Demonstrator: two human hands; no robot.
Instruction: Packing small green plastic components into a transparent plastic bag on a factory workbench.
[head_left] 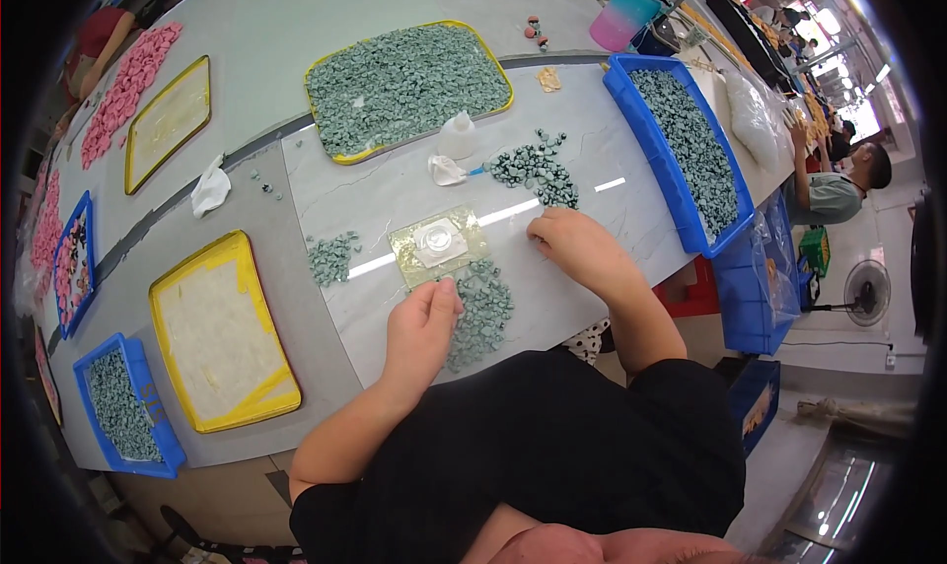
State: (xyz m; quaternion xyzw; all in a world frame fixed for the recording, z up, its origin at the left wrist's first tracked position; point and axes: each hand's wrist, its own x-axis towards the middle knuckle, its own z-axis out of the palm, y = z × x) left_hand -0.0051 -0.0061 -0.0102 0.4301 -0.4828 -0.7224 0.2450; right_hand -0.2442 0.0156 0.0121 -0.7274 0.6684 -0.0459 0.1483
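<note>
My left hand (pixel 422 325) is closed in a pinch over the edge of a pile of small grey-green pieces (pixel 483 313). What its fingertips hold, if anything, is too small to make out. Just beyond it lies a clear yellowish plate (pixel 472 225), bearing a white paper and a small round clear dish (pixel 437 238). My right hand (pixel 575 246), also pinched, hovers near a heap of darker, shiny green pieces (pixel 552 181); its fingertips hide whatever is between them. A white squeeze bottle (pixel 457 136) and a crumpled white tissue (pixel 446 171) are beside that heap.
A yellow-rimmed tray (pixel 409 86) full of green pieces lies at the back. Blue bins (pixel 732 224) of green pieces stand right and left. An unfilled yellow tray (pixel 225 332) is at left, near pink pieces (pixel 128 86). A tumbler (pixel 628 14) stands far right; other people work nearby.
</note>
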